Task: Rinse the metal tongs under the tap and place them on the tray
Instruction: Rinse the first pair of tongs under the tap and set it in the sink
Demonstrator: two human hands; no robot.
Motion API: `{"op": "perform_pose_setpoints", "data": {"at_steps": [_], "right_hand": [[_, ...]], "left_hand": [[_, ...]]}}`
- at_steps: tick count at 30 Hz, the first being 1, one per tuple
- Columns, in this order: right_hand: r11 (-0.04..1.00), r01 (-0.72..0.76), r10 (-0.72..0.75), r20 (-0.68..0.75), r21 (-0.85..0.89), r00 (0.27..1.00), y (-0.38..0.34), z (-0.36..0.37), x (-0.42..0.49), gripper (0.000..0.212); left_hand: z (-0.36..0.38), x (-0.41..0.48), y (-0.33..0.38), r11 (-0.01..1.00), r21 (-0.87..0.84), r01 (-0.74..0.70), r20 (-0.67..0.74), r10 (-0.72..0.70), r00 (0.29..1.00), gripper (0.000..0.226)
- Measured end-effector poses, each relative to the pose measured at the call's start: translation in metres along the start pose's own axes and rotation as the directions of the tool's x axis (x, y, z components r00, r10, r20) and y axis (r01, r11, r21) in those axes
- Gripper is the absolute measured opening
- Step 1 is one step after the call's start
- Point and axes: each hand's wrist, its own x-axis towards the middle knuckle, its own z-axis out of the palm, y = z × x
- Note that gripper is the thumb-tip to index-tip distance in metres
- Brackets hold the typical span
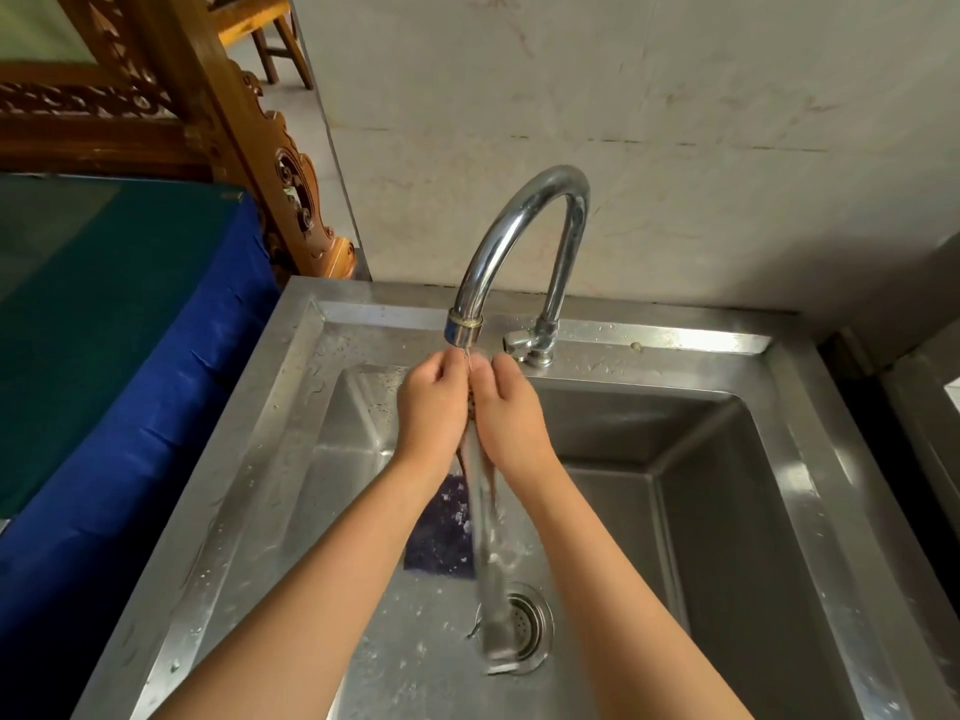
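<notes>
The metal tongs [485, 543] hang upright between my two hands, right under the spout of the curved chrome tap [524, 220]. My left hand [431, 407] and my right hand [511, 413] press together around the tongs' upper end, which is hidden by my fingers. The lower end reaches down over the drain strainer [527, 623], and the tongs look blurred. A thin stream of water meets my fingers at the spout. No tray is in view.
The steel sink basin [675, 511] holds a dark purple scouring pad [441, 532] behind the tongs. The tap's handle [519, 343] sits at its base on the sink rim. A blue-covered surface [130, 407] lies to the left, with carved wooden furniture [223, 122] behind it.
</notes>
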Motion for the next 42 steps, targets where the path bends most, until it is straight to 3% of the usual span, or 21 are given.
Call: {"op": "perform_pose_setpoints", "data": {"at_steps": [3, 6, 8, 12, 18, 20, 22, 25, 27, 30, 32, 34, 37, 42], "right_hand": [[0.999, 0.025, -0.024, -0.063, 0.02, 0.998, 0.001, 0.001, -0.002, 0.034], [0.998, -0.046, 0.052, -0.16, 0.044, 0.986, -0.004, -0.001, 0.005, 0.048], [0.997, -0.063, 0.068, -0.111, 0.052, 0.991, -0.007, 0.0, 0.006, 0.047], [0.998, 0.023, -0.026, 0.062, 0.051, 0.998, -0.002, 0.006, -0.007, 0.027], [0.998, -0.028, 0.036, -0.159, 0.051, 0.987, -0.004, 0.01, 0.002, 0.048], [0.996, -0.033, 0.044, -0.133, 0.085, 0.99, -0.004, 0.011, -0.001, 0.05], [0.996, -0.001, 0.005, -0.049, 0.084, 0.999, -0.002, 0.011, -0.007, 0.039], [0.993, 0.019, -0.02, 0.01, 0.116, 1.0, 0.001, 0.011, -0.013, 0.031], [0.993, 0.011, -0.003, -0.068, 0.113, 0.998, 0.0, 0.011, -0.012, 0.033], [0.993, -0.064, 0.08, -0.166, 0.095, 0.983, -0.004, 0.012, -0.005, 0.053], [0.988, -0.089, 0.105, -0.13, 0.123, 0.986, -0.005, 0.014, -0.005, 0.054], [0.997, -0.033, 0.037, -0.055, 0.074, 0.998, -0.001, 0.015, -0.01, 0.041], [0.997, 0.043, -0.043, 0.005, 0.059, 0.999, 0.005, 0.017, -0.018, 0.031], [0.996, -0.04, 0.055, -0.174, 0.084, 0.983, -0.005, 0.014, -0.001, 0.045]], "left_hand": [[0.003, -0.002, 0.001, 1.0, -0.013, -0.001, 0.0, 0.001, 1.0, 0.031], [0.005, -0.02, -0.008, 0.997, 0.049, -0.067, 0.07, 0.064, 0.995, 0.022], [0.004, -0.02, -0.008, 0.998, 0.037, -0.051, 0.032, 0.049, 0.998, 0.022], [-0.002, -0.002, 0.004, 0.987, -0.138, 0.077, -0.064, -0.087, 0.994, 0.035], [-0.007, -0.021, -0.011, 1.0, 0.009, 0.0, 0.097, 0.0, 0.995, 0.027], [-0.008, -0.02, -0.01, 1.0, -0.011, -0.007, 0.072, 0.008, 0.997, 0.028], [-0.008, -0.013, -0.002, 0.998, -0.061, 0.029, -0.011, -0.03, 0.999, 0.033], [-0.008, -0.008, 0.003, 0.997, -0.072, 0.033, -0.021, -0.035, 0.999, 0.036], [-0.01, -0.013, -0.003, 0.999, 0.024, -0.044, 0.033, 0.043, 0.999, 0.031], [-0.01, -0.029, -0.013, 0.998, 0.031, -0.056, 0.101, 0.053, 0.993, 0.028], [-0.01, -0.03, -0.014, 0.999, 0.023, -0.041, 0.045, 0.04, 0.998, 0.029], [-0.011, -0.02, -0.007, 0.999, -0.034, 0.031, -0.035, -0.032, 0.999, 0.032], [-0.013, -0.008, 0.006, 0.99, -0.08, 0.112, -0.005, -0.113, 0.994, 0.041], [-0.01, -0.03, -0.003, 0.998, 0.058, -0.009, 0.078, 0.005, 0.997, 0.027]]}}
